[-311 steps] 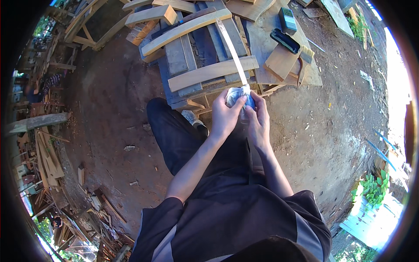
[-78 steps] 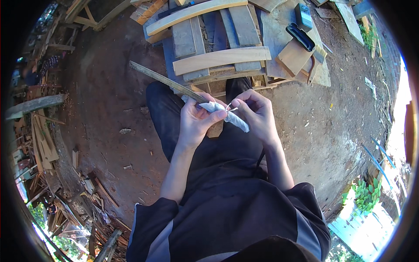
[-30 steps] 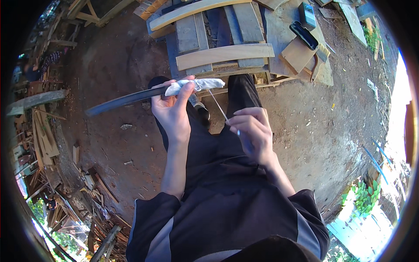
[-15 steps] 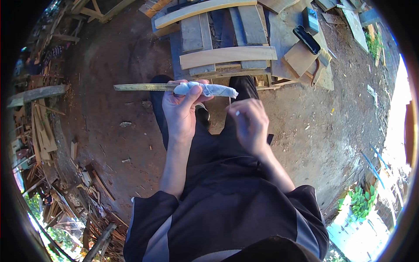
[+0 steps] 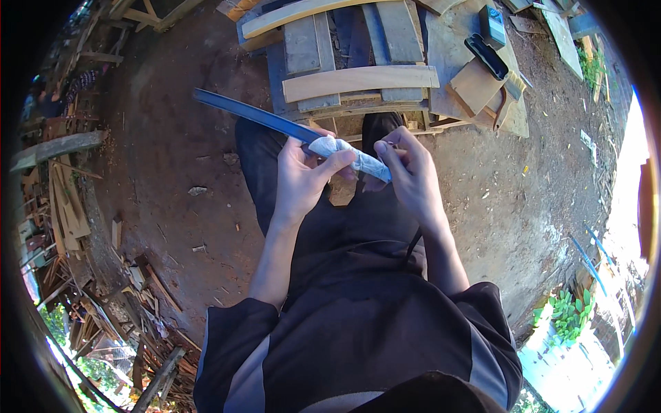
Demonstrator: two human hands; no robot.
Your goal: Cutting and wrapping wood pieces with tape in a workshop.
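Bare brown earth floor (image 5: 496, 227) all round, lit brightest toward 3 o'clock. At 12 o'clock, a low table of grey weathered planks (image 5: 399, 34), with a pale, slightly curved wooden board (image 5: 360, 84) lying across its near side. Between 1 and 2 o'clock: an open black oblong case (image 5: 485, 56) and, just beyond it, a dark blue-and-black box (image 5: 492, 26). Heap of brown wood offcuts (image 5: 131, 323) at 8 o'clock.

Hands: left hand (image 5: 303, 175) closed round a white, crumpled, tube-shaped wrapping (image 5: 351, 160), thumb on top. Wrapping lies just above centre, over the lap, around one end of a long, flat, bluish-grey strip (image 5: 255, 120) — its free end points to 10 o'clock. Right hand (image 5: 410, 168) at the wrapping's 4 o'clock end, fingers curled, thumb and forefinger close together — cannot tell what, if anything, they pinch.
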